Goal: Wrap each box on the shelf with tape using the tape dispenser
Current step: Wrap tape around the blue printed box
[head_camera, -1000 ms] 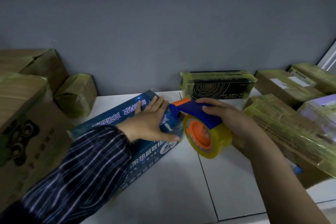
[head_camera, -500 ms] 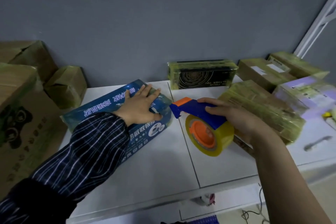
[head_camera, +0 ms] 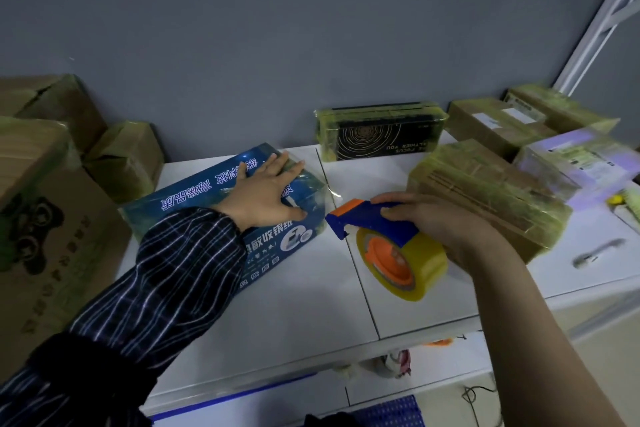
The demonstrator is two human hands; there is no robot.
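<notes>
Surface: we look down on a white shelf board [head_camera: 311, 305] made of panels, with a dark seam running front to back between the two hands.
Room: a plain grey wall [head_camera: 311, 45] stands behind the shelf, and a white metal upright [head_camera: 595, 21] slants up at the far right.
Left end: large brown cardboard boxes [head_camera: 41, 218] with yellowish tape crowd the shelf here, reaching back to the wall.
Right end: a flat brown tape-wrapped carton [head_camera: 485, 198] lies just beside the right hand, with more wrapped parcels behind it.
Back row: a black box with gold rings [head_camera: 381, 132], shiny with tape, stands against the wall.
Task box: the long blue printed box [head_camera: 194, 204] lies at a slant left of the seam, and its right end is glossy with clear tape.
Left hand: our left hand [head_camera: 266, 191] lies flat on top of that box near its right end, fingers straight and spread. A dark striped sleeve [head_camera: 166, 288] covers the forearm.
Right hand: our right hand [head_camera: 443, 222] is curled over the blue handle of the blue-and-orange plastic tape dispenser [head_camera: 391, 246], gripping it from above.
Dispenser: its orange nose points at the blue box's right end, close by. We cannot tell whether the two touch, nor whether the yellow roll rests on the shelf.
</notes>
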